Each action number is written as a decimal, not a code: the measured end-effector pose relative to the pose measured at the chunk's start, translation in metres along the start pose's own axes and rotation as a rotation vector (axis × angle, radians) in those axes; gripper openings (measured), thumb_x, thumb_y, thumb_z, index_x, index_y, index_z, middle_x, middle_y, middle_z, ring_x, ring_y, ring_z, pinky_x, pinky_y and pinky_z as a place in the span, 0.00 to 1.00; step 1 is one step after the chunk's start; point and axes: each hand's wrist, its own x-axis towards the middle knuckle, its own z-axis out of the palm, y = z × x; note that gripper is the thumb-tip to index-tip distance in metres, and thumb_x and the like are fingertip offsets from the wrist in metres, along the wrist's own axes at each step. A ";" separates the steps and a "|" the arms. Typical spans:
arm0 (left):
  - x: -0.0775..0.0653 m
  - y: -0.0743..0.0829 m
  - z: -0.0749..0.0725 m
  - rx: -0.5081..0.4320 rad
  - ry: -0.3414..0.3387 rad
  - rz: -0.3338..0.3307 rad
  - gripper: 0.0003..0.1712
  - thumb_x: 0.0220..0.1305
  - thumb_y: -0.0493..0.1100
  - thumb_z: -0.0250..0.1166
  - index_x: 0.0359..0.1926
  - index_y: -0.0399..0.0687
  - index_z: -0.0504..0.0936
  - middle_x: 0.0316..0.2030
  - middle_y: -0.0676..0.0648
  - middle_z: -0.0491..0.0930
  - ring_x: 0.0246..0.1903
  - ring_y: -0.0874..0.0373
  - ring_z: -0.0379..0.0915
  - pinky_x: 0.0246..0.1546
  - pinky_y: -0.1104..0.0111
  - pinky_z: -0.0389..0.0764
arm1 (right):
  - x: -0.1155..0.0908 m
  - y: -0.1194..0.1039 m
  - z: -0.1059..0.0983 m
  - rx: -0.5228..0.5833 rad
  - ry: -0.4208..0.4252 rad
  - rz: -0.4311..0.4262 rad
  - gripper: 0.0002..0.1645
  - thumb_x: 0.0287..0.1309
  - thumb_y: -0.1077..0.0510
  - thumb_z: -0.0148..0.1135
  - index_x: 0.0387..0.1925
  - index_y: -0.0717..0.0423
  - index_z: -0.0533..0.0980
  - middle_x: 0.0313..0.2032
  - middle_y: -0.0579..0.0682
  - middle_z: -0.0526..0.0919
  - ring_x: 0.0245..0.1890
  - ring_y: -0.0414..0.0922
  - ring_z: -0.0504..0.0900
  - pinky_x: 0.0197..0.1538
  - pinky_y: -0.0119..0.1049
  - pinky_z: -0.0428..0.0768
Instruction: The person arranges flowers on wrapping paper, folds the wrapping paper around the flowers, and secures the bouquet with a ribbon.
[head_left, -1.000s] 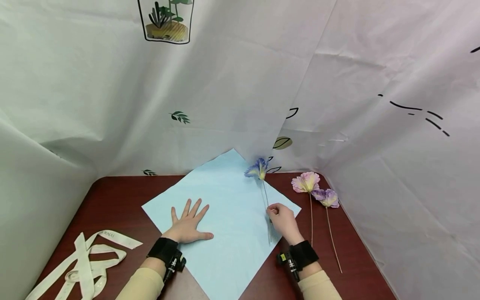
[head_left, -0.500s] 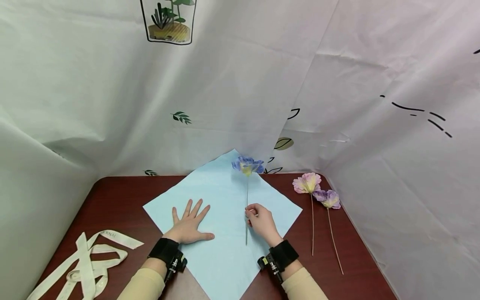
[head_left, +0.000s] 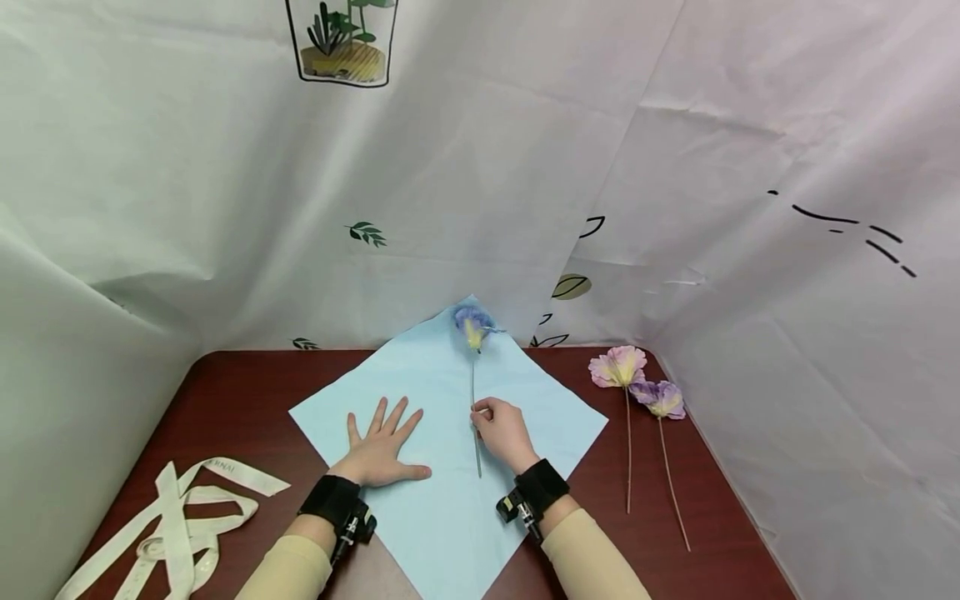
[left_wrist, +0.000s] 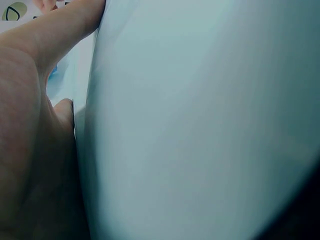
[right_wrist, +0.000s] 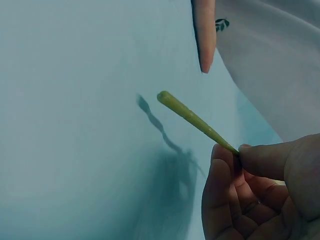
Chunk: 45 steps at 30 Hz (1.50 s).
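A light blue sheet of wrapping paper lies as a diamond on the table. On its left part my left hand rests flat, fingers spread. My right hand pinches the thin stem of a blue artificial flower between thumb and fingers, over the middle of the sheet. The bloom is at the sheet's far corner. In the right wrist view the green stem end sticks out past the fingertips and casts a shadow on the paper. The left wrist view shows mostly paper, with the left thumb at the side.
Two more artificial flowers, one pink and one purple, lie on the right of the dark red table. A loosely looped cream ribbon lies at the front left. A pale printed curtain stands behind and on both sides.
My right hand has carried the blue flower leftward from the sheet's right side to its middle, and the bloom has turned. The left hand has stayed in place.
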 end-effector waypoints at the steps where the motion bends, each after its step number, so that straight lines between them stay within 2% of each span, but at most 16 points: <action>1: -0.001 0.002 -0.002 -0.006 -0.006 0.000 0.68 0.55 0.84 0.65 0.85 0.52 0.59 0.86 0.39 0.44 0.83 0.33 0.26 0.66 0.23 0.17 | 0.000 -0.001 0.001 -0.004 0.001 -0.002 0.11 0.76 0.61 0.63 0.51 0.63 0.84 0.30 0.49 0.86 0.25 0.40 0.81 0.34 0.39 0.78; 9: -0.003 0.014 -0.014 -0.022 -0.049 -0.010 0.65 0.59 0.79 0.68 0.85 0.50 0.58 0.85 0.38 0.43 0.83 0.31 0.26 0.65 0.22 0.18 | 0.005 -0.002 0.007 -0.056 0.021 0.016 0.12 0.75 0.60 0.64 0.54 0.61 0.83 0.27 0.46 0.84 0.23 0.39 0.81 0.32 0.38 0.77; 14: -0.001 0.011 -0.011 -0.008 -0.061 -0.025 0.66 0.58 0.79 0.68 0.86 0.53 0.56 0.86 0.40 0.41 0.83 0.33 0.23 0.65 0.24 0.16 | 0.007 -0.001 0.011 -0.074 0.006 0.008 0.14 0.74 0.60 0.65 0.55 0.63 0.82 0.25 0.45 0.83 0.22 0.40 0.79 0.31 0.37 0.76; 18: 0.000 0.006 -0.006 -0.013 -0.042 -0.008 0.67 0.56 0.84 0.64 0.86 0.55 0.55 0.86 0.41 0.40 0.83 0.35 0.21 0.65 0.25 0.13 | 0.010 0.000 0.015 -0.067 -0.041 0.023 0.20 0.74 0.60 0.65 0.62 0.64 0.79 0.23 0.44 0.84 0.20 0.41 0.79 0.32 0.37 0.75; 22: -0.002 0.006 -0.007 -0.033 -0.028 0.006 0.67 0.57 0.84 0.64 0.86 0.53 0.58 0.86 0.40 0.42 0.83 0.33 0.23 0.65 0.24 0.14 | 0.013 0.001 0.017 -0.089 -0.056 0.037 0.25 0.73 0.60 0.66 0.67 0.61 0.77 0.21 0.43 0.83 0.20 0.40 0.79 0.33 0.36 0.74; 28: -0.002 0.011 -0.012 -0.018 -0.054 -0.016 0.65 0.59 0.79 0.68 0.86 0.51 0.57 0.86 0.38 0.42 0.83 0.31 0.24 0.65 0.23 0.17 | 0.014 0.001 0.021 -0.148 -0.045 0.001 0.25 0.72 0.59 0.67 0.67 0.60 0.79 0.21 0.42 0.82 0.19 0.39 0.78 0.33 0.37 0.75; 33: -0.002 0.013 -0.012 0.006 -0.072 -0.033 0.64 0.59 0.78 0.68 0.86 0.52 0.57 0.86 0.39 0.42 0.83 0.32 0.24 0.65 0.22 0.19 | 0.014 0.004 0.024 -0.198 -0.025 -0.021 0.25 0.70 0.59 0.68 0.66 0.60 0.80 0.23 0.41 0.81 0.21 0.38 0.76 0.33 0.37 0.75; 39: -0.003 0.012 -0.012 0.027 -0.078 -0.040 0.64 0.59 0.79 0.68 0.86 0.54 0.56 0.86 0.40 0.41 0.83 0.32 0.24 0.66 0.21 0.21 | 0.014 0.005 0.027 -0.212 -0.022 -0.020 0.26 0.71 0.58 0.69 0.67 0.58 0.80 0.23 0.42 0.80 0.22 0.39 0.75 0.33 0.38 0.74; 45: -0.004 0.013 -0.015 0.028 -0.076 -0.044 0.64 0.60 0.78 0.68 0.86 0.53 0.56 0.86 0.39 0.41 0.83 0.32 0.24 0.66 0.21 0.21 | 0.013 0.004 0.028 -0.206 -0.030 -0.024 0.26 0.71 0.56 0.69 0.68 0.57 0.80 0.25 0.43 0.81 0.25 0.40 0.77 0.37 0.42 0.78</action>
